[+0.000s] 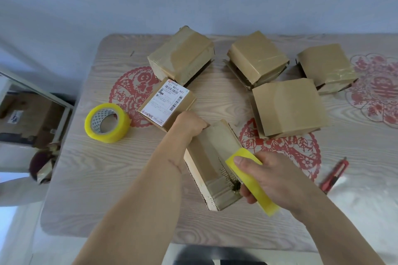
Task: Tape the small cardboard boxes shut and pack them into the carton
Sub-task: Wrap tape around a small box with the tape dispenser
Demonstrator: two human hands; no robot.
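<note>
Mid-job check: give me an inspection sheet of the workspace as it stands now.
Surface: wood-grain table with red paper-cut patterns.
Job's things: box being taped; labelled box; four taped boxes behind, e.g.; yellow tape roll; carton not identifiable.
Clutter: red utility knife.
Hands: left hand grips the box's far end; right hand holds a second yellow tape roll.
Cables: nothing seen.
Surroundings: pale wall; shelf with cardboard box at left.

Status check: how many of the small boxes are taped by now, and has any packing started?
Done: four brown cardboard boxes at the far side already carry tape. In hand: the left hand steadies an oblong cardboard box while the right hand grips a yellow tape roll against it. Left: the box with the white shipping label, and all packing; no carton is clearly in view.
</note>
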